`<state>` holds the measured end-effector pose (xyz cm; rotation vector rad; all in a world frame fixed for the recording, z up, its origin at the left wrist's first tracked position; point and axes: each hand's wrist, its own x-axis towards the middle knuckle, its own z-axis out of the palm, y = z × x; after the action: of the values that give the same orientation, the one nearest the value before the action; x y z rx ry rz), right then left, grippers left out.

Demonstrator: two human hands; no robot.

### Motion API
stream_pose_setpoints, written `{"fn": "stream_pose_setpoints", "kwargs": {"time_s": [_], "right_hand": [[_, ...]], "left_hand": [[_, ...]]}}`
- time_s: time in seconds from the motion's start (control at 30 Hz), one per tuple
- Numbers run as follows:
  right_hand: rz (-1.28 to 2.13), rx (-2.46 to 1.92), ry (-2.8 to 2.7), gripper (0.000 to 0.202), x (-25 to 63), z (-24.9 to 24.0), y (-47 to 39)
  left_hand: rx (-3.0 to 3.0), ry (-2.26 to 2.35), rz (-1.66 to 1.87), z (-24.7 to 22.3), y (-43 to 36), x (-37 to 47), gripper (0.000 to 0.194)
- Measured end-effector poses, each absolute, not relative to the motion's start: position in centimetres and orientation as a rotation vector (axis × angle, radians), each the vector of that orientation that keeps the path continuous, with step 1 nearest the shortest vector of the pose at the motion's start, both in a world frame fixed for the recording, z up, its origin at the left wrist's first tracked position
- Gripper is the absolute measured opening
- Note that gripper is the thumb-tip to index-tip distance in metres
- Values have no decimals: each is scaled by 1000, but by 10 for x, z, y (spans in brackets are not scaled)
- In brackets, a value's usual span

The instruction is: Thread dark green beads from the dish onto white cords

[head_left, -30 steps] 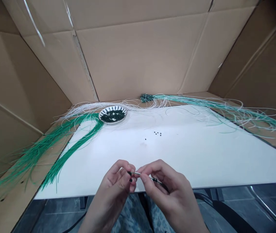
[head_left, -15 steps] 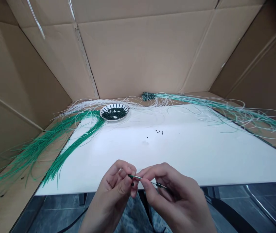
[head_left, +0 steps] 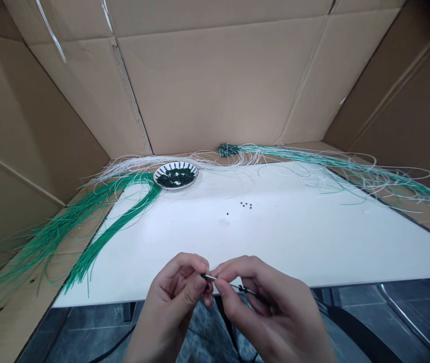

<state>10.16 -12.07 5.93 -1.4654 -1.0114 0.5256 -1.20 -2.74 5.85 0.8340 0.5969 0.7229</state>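
Observation:
Close together at the table's near edge, both my hands work on a thin pale strand [head_left: 210,277]. My left hand [head_left: 182,290] pinches a small black bead [head_left: 203,276] at the strand's left end. Another small dark piece [head_left: 207,287] shows by its fingertips. My right hand [head_left: 264,297] pinches the strand between thumb and forefinger. A thin length with black pieces [head_left: 242,289] on it runs back under that palm, where the rest is hidden. Whether it is one piece with the strand I cannot tell.
A striped dish [head_left: 157,177] of small black beads stands at the back left of the white table [head_left: 294,227]. Beside it lie green strands [head_left: 124,219] and white strands [head_left: 131,164]. A beaded bundle [head_left: 229,149] lies behind; several loose beads [head_left: 246,205] dot the table.
The whole view has shifted slightly to the left. Both hands keep their pinch on the strand and bead, with the fingertips only slightly moved.

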Motion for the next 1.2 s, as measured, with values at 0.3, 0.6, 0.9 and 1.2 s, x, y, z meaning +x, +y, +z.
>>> {"fn": "stream_pose_setpoints", "kwargs": {"time_s": [0.3,0.6,0.9,1.2], "right_hand": [[644,-1426,-914,13,99,57,-120],[512,-1464,-1032,11,103,59,-122],[402,-1454,-1042,11,99,61,-120],[383,-1432,-1070,11,102,66,-122]], "left_hand": [[866,654,749,66,-32,-10,27],[971,686,748,67,-32,-11,27],[1005,682,781,67,-36,-11,26],[1061,700,787,68,-36,-11,24]]}}
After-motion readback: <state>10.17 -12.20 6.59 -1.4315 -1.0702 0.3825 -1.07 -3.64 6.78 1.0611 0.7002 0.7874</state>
